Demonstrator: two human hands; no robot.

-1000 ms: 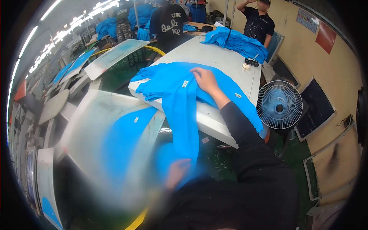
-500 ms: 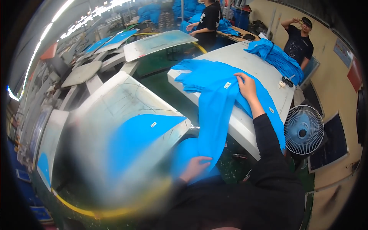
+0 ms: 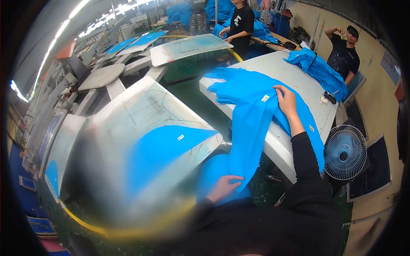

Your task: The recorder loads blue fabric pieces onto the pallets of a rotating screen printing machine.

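Note:
A blue fabric piece (image 3: pixel 253 123) with a small white label hangs stretched between my two hands. My right hand (image 3: pixel 287 101) pinches its upper edge beside the label, above the white table. Lower down, my left hand (image 3: pixel 225 188) grips its bottom corner between thumb and fingers. Beneath and behind lies a stack of blue fabric pieces (image 3: pixel 232 76), draped over the table's near edge, with another label showing on its right. To the left, a cut blue piece (image 3: pixel 171 143) lies flat on a pale printing board (image 3: pixel 141 102); the board's near part is blurred.
The white table (image 3: pixel 279 66) carries a tied blue fabric bundle (image 3: pixel 318 70) and a small black device (image 3: pixel 330 97). A standing fan (image 3: pixel 345 152) is at the right. More boards (image 3: pixel 183 49) stand around a yellow rail (image 3: pixel 85 222). Other people (image 3: pixel 343 55) stand beyond the table.
The scene has shifted slightly rightward in the view. Both hands keep their hold on the fabric piece, with little movement between them.

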